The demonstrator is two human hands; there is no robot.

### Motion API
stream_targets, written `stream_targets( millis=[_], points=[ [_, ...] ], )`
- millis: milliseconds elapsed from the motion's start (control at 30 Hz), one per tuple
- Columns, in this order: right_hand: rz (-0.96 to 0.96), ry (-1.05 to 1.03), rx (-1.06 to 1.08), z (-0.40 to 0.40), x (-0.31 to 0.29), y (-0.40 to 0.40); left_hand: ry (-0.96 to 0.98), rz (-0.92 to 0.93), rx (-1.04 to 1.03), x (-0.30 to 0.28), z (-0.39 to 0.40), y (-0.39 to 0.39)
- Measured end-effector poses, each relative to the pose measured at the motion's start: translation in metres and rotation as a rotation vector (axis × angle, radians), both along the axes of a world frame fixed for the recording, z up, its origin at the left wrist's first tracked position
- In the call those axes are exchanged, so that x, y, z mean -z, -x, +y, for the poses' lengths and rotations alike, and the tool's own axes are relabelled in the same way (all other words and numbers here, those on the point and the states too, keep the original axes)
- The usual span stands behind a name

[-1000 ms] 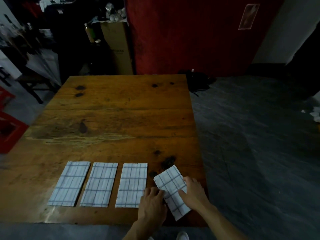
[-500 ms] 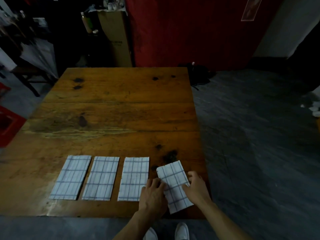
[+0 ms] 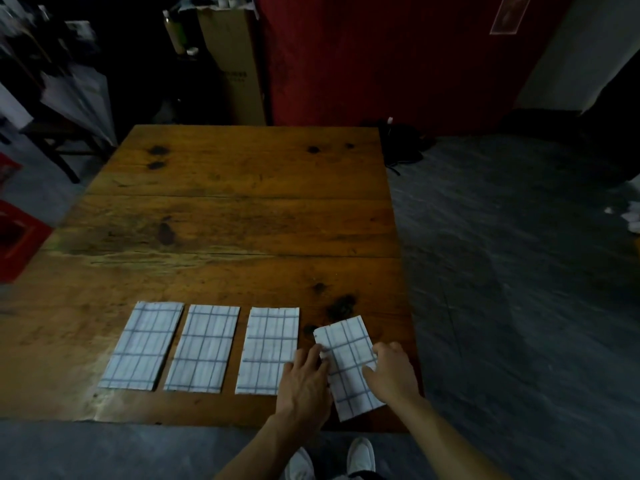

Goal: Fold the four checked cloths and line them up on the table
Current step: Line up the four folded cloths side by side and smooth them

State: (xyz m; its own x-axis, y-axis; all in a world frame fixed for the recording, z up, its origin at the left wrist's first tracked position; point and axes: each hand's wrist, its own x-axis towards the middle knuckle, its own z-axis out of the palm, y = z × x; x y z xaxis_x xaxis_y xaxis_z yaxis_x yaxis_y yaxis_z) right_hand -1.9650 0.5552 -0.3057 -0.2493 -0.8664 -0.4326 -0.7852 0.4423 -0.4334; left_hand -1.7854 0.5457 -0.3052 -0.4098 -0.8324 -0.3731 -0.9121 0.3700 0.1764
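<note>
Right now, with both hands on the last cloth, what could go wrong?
1. The fourth cloth lies skewed and sits nearer the table's front edge than the row; its near corner could slip off.
2. The left hand overlaps the third cloth; straightening may drag it out of line.
3. The right hand presses one side only, so the fold might shift open.

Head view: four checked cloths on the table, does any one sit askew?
Yes. The rightmost cloth is twisted out of line with the three neat ones to its left and reaches nearer the table's front edge. The left hand and right hand rest flat on its sides.
</note>
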Motion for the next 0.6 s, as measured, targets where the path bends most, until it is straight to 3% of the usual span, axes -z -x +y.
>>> stream_targets(
  millis=[100, 300, 600],
  points=[
    [0.061, 0.035, -0.072, 0.005, 0.0, 0.001, 0.016, 0.062, -0.004, -0.002, 0.004, 0.005],
    [-0.016, 0.042, -0.179, 0.016, 0.005, 0.008, -0.06, 0.108, 0.161, -0.001, 0.018, 0.019],
    [-0.037, 0.09, -0.3, 0.029, 0.017, 0.01, -0.061, 0.086, 0.146, 0.003, 0.007, 0.012]
  ],
)
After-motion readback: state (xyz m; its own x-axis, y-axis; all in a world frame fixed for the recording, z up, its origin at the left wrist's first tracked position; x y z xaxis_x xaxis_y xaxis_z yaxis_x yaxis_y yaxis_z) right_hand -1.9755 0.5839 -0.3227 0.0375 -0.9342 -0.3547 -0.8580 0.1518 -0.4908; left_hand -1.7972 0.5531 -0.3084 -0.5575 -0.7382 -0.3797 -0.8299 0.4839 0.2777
